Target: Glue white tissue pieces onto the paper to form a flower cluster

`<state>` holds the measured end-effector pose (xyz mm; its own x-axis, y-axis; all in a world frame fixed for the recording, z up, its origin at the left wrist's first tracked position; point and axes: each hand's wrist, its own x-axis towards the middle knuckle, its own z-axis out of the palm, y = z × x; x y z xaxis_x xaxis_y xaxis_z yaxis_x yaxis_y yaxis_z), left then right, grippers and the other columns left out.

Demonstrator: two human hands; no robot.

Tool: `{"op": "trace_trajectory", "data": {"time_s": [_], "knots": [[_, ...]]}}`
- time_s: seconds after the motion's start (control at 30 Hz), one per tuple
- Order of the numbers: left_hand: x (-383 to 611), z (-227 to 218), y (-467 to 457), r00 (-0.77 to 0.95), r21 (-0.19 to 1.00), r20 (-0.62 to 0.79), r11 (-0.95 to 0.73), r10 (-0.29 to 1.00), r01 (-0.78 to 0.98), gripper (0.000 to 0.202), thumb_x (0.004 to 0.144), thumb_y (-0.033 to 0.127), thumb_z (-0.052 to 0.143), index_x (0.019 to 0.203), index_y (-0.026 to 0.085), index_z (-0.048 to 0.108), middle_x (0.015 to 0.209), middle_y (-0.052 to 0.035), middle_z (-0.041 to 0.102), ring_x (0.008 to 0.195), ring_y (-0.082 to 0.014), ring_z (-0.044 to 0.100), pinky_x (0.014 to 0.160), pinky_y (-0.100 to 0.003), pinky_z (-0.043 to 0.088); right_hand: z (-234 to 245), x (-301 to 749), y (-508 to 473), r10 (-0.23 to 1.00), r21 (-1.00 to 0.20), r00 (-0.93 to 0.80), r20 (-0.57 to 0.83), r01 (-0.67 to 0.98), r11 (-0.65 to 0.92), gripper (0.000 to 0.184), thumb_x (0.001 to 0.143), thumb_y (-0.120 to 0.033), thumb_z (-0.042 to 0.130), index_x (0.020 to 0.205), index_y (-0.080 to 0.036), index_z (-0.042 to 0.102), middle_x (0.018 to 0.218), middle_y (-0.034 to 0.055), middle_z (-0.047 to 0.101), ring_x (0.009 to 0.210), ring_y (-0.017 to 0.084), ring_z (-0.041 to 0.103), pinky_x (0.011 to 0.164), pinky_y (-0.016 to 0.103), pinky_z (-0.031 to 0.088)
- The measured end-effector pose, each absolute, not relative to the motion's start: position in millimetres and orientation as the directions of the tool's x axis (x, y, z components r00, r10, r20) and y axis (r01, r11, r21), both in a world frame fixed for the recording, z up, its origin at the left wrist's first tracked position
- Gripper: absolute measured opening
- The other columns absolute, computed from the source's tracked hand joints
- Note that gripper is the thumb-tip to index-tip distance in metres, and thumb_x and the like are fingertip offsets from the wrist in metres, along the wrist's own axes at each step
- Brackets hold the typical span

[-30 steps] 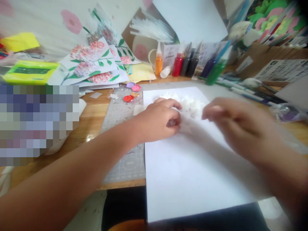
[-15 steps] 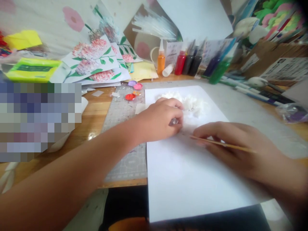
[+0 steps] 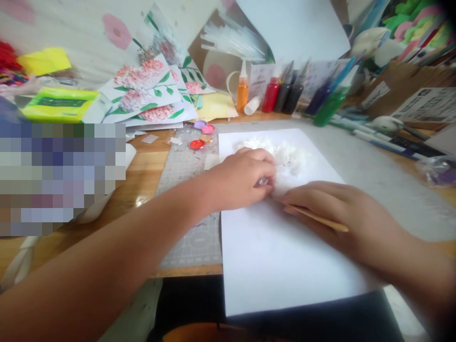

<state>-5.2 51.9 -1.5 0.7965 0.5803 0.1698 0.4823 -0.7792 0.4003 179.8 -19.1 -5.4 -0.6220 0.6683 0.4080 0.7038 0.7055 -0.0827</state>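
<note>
In the head view, a white sheet of paper (image 3: 263,266) is seen from the centre to the lower middle of the frame, its near edge jutting past the table. A ruffled white clump (image 3: 290,156) is set on its upper part. At the centre, the left hand (image 3: 249,178) is laid over the paper's left edge with fingers curled; a shiny bit (image 3: 262,181) is glimpsed in their gap, but whether it is gripped cannot be told. Right of centre, a thin wooden stick (image 3: 320,219) is pinched in the closed fingers of the right hand (image 3: 331,202); its far end, near the left fingertips, is too blurred to be made out.

For good work, the sheet is probably best kept steady under the left hand, the stick guided lightly at a low slant, and the clump left unpressed.

Printing is carried by the label (image 3: 423,107) on the cardboard box (image 3: 383,78) at the upper right and by the yellow-green packet (image 3: 60,105) at the upper left; marks are seen on the card (image 3: 261,76) behind the bottles (image 3: 271,96) at the upper middle. None can be read, and no brand can be identified.
</note>
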Motion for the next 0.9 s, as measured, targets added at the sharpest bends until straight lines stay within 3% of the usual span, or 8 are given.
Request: {"op": "trace_trajectory", "data": {"time_s": [0.23,0.47,0.7,0.77,0.8,0.83,0.9], "knots": [[-5.0,-2.8,52.3,0.801,0.399,0.172,-0.784,0.574,0.476,0.01,0.075,0.018,0.051,0.075,0.02,0.06,0.109,-0.001,0.052,0.104,-0.0198,0.044,0.088,-0.033,0.037,-3.9,180.1,-18.6,0.717,-0.131,-0.619,0.322,0.72,0.681,0.025,0.085,-0.027,0.04,0.079,-0.015,0.06,0.07,0.0046,0.062,0.06,0.015,0.055,0.052,0.026,0.041],[-8.7,2.3,53.9,0.767,0.415,0.239,-0.777,0.595,0.474,0.011,0.074,0.018,0.052,0.081,0.02,0.061,0.106,-0.0009,0.053,0.103,-0.0174,0.046,0.087,-0.029,0.038,14.4,173.7,0.9,0.828,-0.35,-0.551,0.101,0.759,0.548,0.015,0.08,-0.022,0.045,0.076,-0.02,0.059,0.073,-0.0002,0.064,0.062,0.012,0.054,0.054,0.022,0.036],[-10.9,8.7,56.1,0.74,0.42,0.239,-0.754,0.629,0.505,0.011,0.074,0.018,0.053,0.078,0.019,0.062,0.106,-0.0007,0.054,0.102,-0.0155,0.049,0.087,-0.026,0.039,22.9,165.9,20.6,0.828,-0.446,-0.561,-0.025,0.747,0.492,0.018,0.079,-0.024,0.046,0.068,-0.02,0.06,0.07,-0.002,0.061,0.061,0.01,0.051,0.058,0.023,0.037],[-12.3,10.1,54.7,0.753,0.415,0.224,-0.76,0.619,0.501,0.01,0.074,0.02,0.054,0.078,0.02,0.062,0.11,-0.0006,0.053,0.105,-0.0163,0.047,0.091,-0.027,0.038,23.1,175.3,18.7,0.822,-0.558,-0.567,0.054,0.666,0.495,0.016,0.078,-0.026,0.049,0.067,-0.02,0.06,0.07,-0.0013,0.061,0.062,0.01,0.052,0.058,0.023,0.038],[-13.3,10.9,54.0,0.756,0.41,0.221,-0.763,0.615,0.501,0.01,0.074,0.021,0.054,0.08,0.021,0.062,0.112,-0.0006,0.052,0.107,-0.0171,0.046,0.092,-0.029,0.036,23.8,182.7,17.6,0.827,-0.646,-0.536,0.168,0.574,0.503,0.015,0.077,-0.026,0.051,0.067,-0.02,0.059,0.069,-0.0012,0.06,0.061,0.01,0.052,0.057,0.024,0.038],[-14.4,11.5,53.3,0.758,0.403,0.223,-0.766,0.613,0.501,0.011,0.074,0.023,0.055,0.082,0.021,0.062,0.113,-0.0008,0.051,0.108,-0.0177,0.045,0.094,-0.03,0.036,25.0,191.3,17.1,0.838,-0.732,-0.451,0.306,0.451,0.51,0.013,0.077,-0.027,0.052,0.068,-0.021,0.058,0.066,-0.0013,0.058,0.059,0.01,0.051,0.055,0.024,0.038],[-16.5,12.2,53.1,0.759,0.397,0.203,-0.761,0.619,0.514,0.015,0.077,0.027,0.053,0.088,0.022,0.061,0.115,-0.002,0.05,0.11,-0.0187,0.044,0.096,-0.033,0.034,29.3,209.8,18.8,0.847,-0.829,-0.117,0.519,0.173,0.532,0.015,0.079,-0.03,0.049,0.065,-0.024,0.052,0.056,-0.0024,0.048,0.05,0.01,0.043,0.047,0.025,0.033]]}}
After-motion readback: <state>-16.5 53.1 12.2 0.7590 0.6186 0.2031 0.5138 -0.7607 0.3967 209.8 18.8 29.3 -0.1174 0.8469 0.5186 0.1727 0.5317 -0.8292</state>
